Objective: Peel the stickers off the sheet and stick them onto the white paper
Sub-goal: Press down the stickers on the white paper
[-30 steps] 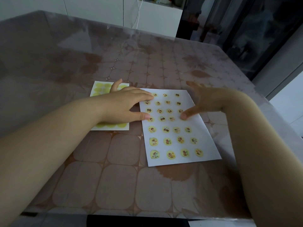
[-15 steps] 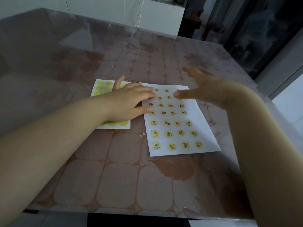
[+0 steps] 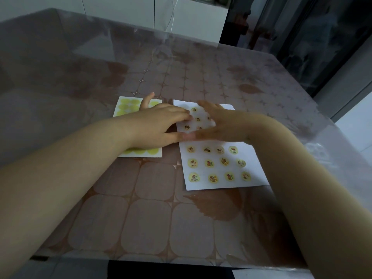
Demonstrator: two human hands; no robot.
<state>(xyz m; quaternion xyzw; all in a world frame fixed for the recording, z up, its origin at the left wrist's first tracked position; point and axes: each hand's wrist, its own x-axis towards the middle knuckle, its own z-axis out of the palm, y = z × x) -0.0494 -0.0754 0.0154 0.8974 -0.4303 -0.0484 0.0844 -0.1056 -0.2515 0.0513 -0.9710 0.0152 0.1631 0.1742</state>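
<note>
white paper [image 3: 252, 158] lay flat on table [image 3: 153, 218], stickers [image 3: 209, 163] in rows on it | sticker sheet [image 3: 128, 106] just left of it, partly under left hand [image 3: 159, 127] | left hand spread flat, fingertips on paper's left edge | right hand [image 3: 219, 125] blurred, fingers spread over paper's upper half, pinching nothing visible

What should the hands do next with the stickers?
Probably press the sticker under the right hand flat. That hand lies blurred over the upper rows of the white paper, the left hand rests at the paper's left edge, and the sheet shows only blank yellow circles where visible.
</note>
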